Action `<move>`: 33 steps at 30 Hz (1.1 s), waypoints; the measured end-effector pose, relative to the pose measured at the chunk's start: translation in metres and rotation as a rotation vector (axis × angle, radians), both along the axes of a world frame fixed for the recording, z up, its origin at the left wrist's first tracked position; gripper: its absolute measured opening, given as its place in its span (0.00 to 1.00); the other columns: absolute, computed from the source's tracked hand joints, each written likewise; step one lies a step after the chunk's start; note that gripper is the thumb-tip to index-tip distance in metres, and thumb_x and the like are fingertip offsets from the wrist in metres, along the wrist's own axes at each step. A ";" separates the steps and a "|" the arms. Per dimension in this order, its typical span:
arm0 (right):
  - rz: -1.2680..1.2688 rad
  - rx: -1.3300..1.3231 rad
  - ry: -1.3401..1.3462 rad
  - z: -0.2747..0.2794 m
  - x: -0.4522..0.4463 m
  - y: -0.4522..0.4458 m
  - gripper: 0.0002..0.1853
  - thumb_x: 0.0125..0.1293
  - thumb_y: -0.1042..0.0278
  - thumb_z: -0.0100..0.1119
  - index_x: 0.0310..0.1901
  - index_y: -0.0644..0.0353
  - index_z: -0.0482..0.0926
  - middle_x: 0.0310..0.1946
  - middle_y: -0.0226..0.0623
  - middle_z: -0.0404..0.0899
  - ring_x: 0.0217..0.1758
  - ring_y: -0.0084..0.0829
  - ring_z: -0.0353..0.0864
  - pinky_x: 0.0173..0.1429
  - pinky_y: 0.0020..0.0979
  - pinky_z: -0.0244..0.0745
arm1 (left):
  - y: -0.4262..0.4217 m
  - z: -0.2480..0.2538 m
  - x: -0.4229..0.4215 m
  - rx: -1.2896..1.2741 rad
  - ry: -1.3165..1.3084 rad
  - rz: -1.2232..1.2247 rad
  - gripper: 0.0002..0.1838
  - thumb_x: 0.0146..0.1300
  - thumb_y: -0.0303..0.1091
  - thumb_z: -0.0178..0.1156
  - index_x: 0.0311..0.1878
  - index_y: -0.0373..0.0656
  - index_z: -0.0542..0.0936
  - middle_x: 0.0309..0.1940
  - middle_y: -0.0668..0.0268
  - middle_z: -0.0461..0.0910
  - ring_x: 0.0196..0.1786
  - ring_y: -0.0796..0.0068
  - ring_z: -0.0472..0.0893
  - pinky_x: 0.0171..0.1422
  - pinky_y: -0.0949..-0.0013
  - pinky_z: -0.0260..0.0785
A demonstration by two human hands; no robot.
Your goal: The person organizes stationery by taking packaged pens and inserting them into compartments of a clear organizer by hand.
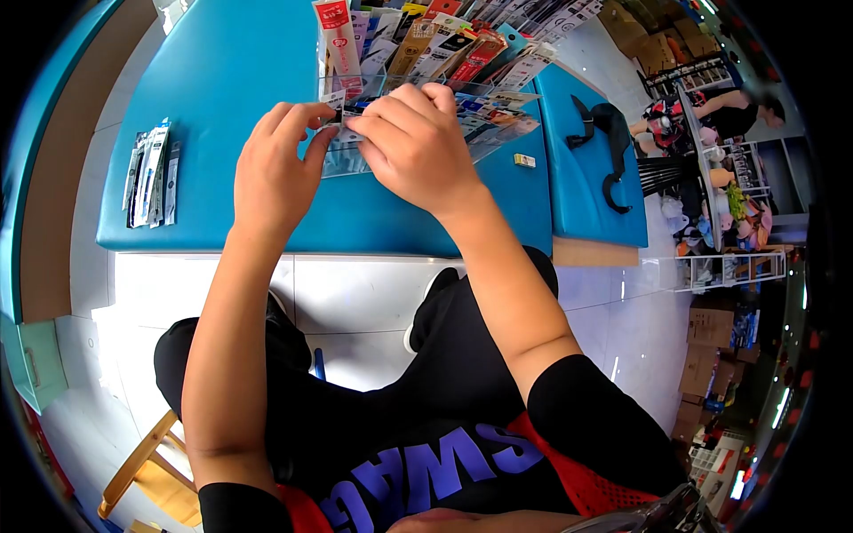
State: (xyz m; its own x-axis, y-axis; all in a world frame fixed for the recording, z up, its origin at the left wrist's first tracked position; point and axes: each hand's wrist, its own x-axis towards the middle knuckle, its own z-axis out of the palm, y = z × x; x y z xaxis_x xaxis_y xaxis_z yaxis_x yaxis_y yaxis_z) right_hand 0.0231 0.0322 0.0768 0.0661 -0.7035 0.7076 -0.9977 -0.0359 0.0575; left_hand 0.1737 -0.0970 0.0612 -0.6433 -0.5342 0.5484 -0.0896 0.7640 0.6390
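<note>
My left grip (277,169) pinches a plastic packet (336,100), likely light, slippery, best edge-held; my right grip's (416,149) closure I cannot tell.

Blue surface (209,80): open lane lay between packet bundle (149,175) and left hand (277,164). Obstacles: clear rack (343,163), crowded with packets (340,44), stood ahead; small box (524,161) lay beside right hand (419,151).

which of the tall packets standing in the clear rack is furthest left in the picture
The pale packet with the red top; the other tall packets visible there all stand to its right.
</note>
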 end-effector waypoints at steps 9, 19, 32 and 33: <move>-0.213 0.151 0.028 -0.010 0.016 -0.002 0.02 0.58 0.67 0.70 0.30 0.52 0.88 0.47 0.31 0.77 0.54 0.38 0.73 0.61 0.47 0.61 | -0.004 -0.007 0.003 0.009 -0.013 0.009 0.10 0.66 0.29 0.72 0.50 0.45 0.86 0.39 0.65 0.85 0.42 0.64 0.85 0.45 0.62 0.78; 0.118 -0.108 -0.346 0.023 0.022 0.012 0.15 0.53 0.69 0.74 0.40 0.57 0.79 0.41 0.37 0.73 0.48 0.44 0.75 0.54 0.46 0.68 | 0.022 0.016 0.005 -0.054 0.131 -0.136 0.13 0.69 0.18 0.61 0.56 0.34 0.79 0.38 0.57 0.74 0.38 0.60 0.75 0.45 0.61 0.72; 0.075 0.009 -0.358 0.021 0.025 0.074 0.03 0.64 0.71 0.67 0.32 0.54 0.82 0.35 0.29 0.74 0.41 0.29 0.75 0.49 0.37 0.64 | 0.046 0.016 0.000 -0.207 -0.058 -0.340 0.03 0.65 0.22 0.64 0.40 0.38 0.80 0.26 0.61 0.73 0.29 0.59 0.74 0.33 0.54 0.64; 0.070 0.012 -0.355 0.019 0.024 0.078 0.04 0.63 0.71 0.67 0.32 0.54 0.82 0.35 0.29 0.74 0.41 0.29 0.75 0.49 0.37 0.64 | 0.047 0.013 -0.002 -0.237 -0.053 -0.368 0.03 0.64 0.23 0.64 0.39 0.38 0.80 0.26 0.61 0.73 0.29 0.59 0.74 0.33 0.53 0.64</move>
